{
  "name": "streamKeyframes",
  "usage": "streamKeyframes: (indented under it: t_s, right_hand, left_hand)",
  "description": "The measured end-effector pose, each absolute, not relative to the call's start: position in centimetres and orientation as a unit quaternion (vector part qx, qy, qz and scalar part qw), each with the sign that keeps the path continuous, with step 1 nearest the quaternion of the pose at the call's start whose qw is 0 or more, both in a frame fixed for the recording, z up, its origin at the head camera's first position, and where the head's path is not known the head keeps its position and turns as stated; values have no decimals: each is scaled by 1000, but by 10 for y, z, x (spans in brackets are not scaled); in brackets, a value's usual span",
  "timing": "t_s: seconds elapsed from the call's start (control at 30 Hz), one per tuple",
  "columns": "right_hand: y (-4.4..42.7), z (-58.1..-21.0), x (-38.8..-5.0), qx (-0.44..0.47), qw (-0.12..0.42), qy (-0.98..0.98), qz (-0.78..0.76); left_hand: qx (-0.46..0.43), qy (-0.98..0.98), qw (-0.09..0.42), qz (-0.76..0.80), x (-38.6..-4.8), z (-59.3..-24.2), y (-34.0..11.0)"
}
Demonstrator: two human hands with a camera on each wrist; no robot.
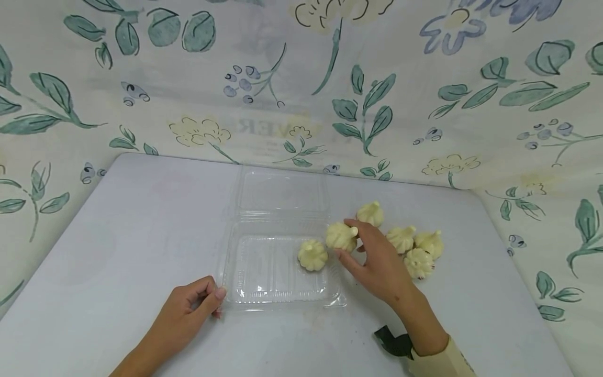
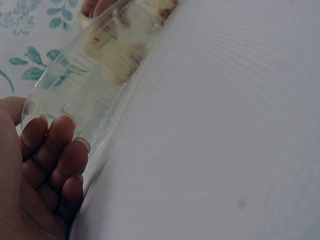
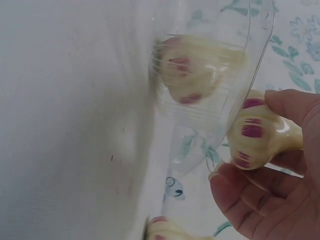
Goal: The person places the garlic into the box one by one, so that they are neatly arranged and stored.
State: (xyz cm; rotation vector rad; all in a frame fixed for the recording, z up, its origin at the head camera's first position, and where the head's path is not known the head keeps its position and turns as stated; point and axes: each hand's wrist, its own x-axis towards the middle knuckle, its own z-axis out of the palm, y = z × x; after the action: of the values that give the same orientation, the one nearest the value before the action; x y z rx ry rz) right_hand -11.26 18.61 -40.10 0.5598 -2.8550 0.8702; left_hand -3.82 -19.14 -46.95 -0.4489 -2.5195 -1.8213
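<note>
My right hand (image 1: pixel 377 264) holds a pale yellow garlic bulb (image 1: pixel 341 237) between thumb and fingers, at the right rim of a clear plastic clamshell container (image 1: pixel 252 267). Purple streaks mark the underside of this bulb (image 3: pixel 252 130) in the right wrist view. Inside the container, at its right side, sits another garlic bulb (image 1: pixel 312 255), seen through the wall in the right wrist view. My left hand (image 1: pixel 186 311) pinches the container's near left rim, with the thumb on one side and the fingers on the other in the left wrist view.
Several more garlic bulbs (image 1: pixel 419 263) lie on the white table (image 1: pixel 151 225) to the right, beyond my right hand. The container's lid (image 1: pixel 282 193) lies open toward the back. A black strap (image 1: pixel 394 343) is by my right wrist. Floral cloth (image 1: pixel 282 120) hangs behind the table.
</note>
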Motion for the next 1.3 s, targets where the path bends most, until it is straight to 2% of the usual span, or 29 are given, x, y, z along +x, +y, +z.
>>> streamKeyframes:
  t_s: [0.63, 0.77, 1.07, 1.3]
  right_hand:
    - [170, -390, -96, 295, 18, -921, 253]
    - [166, -390, -92, 301, 6, -922, 244]
    - [156, -401, -91, 305, -60, -922, 231]
    - [154, -406, -90, 300, -71, -927, 212]
  left_hand:
    - [-136, -809, -1, -572, -37, -469, -192]
    - [-137, -807, -1, -575, -37, -469, -191]
    - [-141, -806, 4, -575, -38, -468, -191]
    - [-145, -804, 0, -577, -38, -469, -191]
